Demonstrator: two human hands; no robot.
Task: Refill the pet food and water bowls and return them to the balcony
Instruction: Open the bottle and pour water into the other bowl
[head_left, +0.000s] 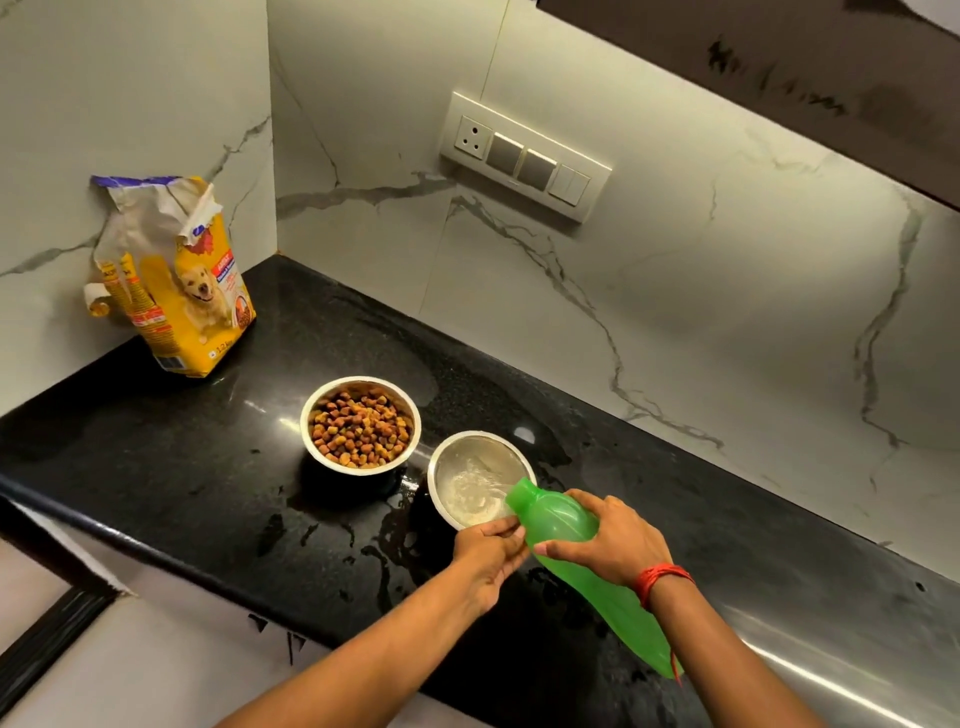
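Observation:
Two steel bowls stand on the black counter (156, 467). The food bowl (360, 423) holds brown kibble. To its right the water bowl (478, 480) has water streaming into it from a green plastic bottle (566, 525), which is tilted with its mouth over the bowl's near right rim. My right hand (610, 543) grips the bottle around its upper body. My left hand (488, 558) pinches the water bowl's near rim, next to the bottle's neck. A yellow dog food bag (179, 280) stands open at the back left corner.
Water is spilled on the counter in front of and around the bowls. Marble walls close the back and left sides, with a switch panel (524, 156) on the back wall. A steel sink edge (831, 665) lies at the lower right.

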